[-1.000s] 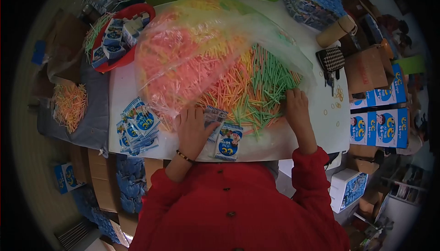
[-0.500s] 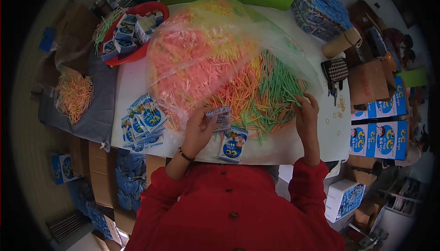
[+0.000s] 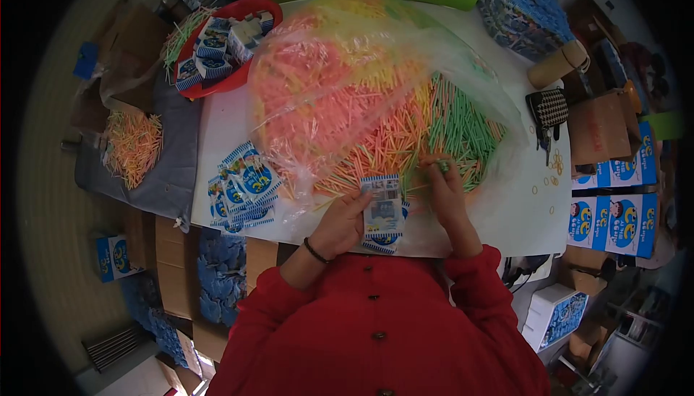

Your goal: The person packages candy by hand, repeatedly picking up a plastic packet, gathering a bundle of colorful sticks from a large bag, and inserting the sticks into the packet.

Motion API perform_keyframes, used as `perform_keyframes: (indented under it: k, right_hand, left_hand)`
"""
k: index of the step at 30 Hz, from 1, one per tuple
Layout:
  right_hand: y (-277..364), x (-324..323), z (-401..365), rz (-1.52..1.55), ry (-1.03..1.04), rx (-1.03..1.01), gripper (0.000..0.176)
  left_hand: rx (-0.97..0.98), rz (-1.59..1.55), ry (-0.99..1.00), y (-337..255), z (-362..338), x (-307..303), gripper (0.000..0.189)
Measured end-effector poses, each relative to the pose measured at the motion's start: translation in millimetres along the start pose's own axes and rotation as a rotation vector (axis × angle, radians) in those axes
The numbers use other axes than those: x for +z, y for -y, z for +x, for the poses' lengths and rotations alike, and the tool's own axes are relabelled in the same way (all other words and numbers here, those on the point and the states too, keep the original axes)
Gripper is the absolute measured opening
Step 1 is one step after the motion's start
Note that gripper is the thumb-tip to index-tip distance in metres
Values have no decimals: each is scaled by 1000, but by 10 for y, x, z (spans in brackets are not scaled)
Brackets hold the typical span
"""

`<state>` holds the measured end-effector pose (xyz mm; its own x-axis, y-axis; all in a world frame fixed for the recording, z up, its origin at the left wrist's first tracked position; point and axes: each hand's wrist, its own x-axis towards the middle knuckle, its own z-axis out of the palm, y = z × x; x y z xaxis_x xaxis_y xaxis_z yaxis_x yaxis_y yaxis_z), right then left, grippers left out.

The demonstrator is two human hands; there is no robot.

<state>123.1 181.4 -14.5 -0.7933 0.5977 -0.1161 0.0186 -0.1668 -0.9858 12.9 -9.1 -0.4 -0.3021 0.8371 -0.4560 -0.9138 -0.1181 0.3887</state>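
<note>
Down on the white table (image 3: 520, 215), through the head camera, I see the left hand (image 3: 340, 222) closed around a small blue and white packet (image 3: 382, 204); the packet is held up at the near edge of the stick heap; the right hand (image 3: 448, 197) is just beside it, its fingers (image 3: 432, 173) pinched tight on a small green bit (image 3: 443, 166); the heap of pink, orange and green sticks (image 3: 383, 132) lies half under a clear plastic bag (image 3: 325, 56); more packets (image 3: 242, 183) lie flat to the left; a red basket (image 3: 217, 87) sits farther back.
</note>
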Motion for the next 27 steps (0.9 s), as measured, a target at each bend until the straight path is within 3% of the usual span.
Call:
perform_keyframes:
  k: [1, 2, 4, 5, 7, 14, 19, 26, 27]
  right_hand:
    - [55, 1, 7, 247, -98, 93, 14]
    - [110, -10, 2, 246, -99, 96, 14]
    - [211, -42, -19, 635, -63, 101, 13]
    - [242, -51, -34, 638, -62, 106, 13]
    - [318, -13, -68, 652, 15, 52, 14]
    - [671, 378, -204, 497, 228, -86, 14]
    - [714, 490, -137, 130, 403, -237, 12]
    - [511, 537, -191, 121, 385, -177, 11]
    - [550, 524, -198, 298, 286, -1, 12]
  left_hand:
    - [-51, 44, 5, 18, -10, 12, 22]
    - [-53, 42, 3, 42, -13, -24, 22]
    - [147, 461, 17, 74, -14, -81, 20]
    - [145, 460, 11, 83, -11, -106, 20]
    - [352, 473, 47, 33, -29, -61, 14]
    - [378, 654, -12, -25, -44, 44, 15]
    - [459, 696, 43, -32, -86, 58, 16]
    - [416, 664, 51, 2, -55, -45, 18]
    - [409, 633, 69, 1, -53, -25, 18]
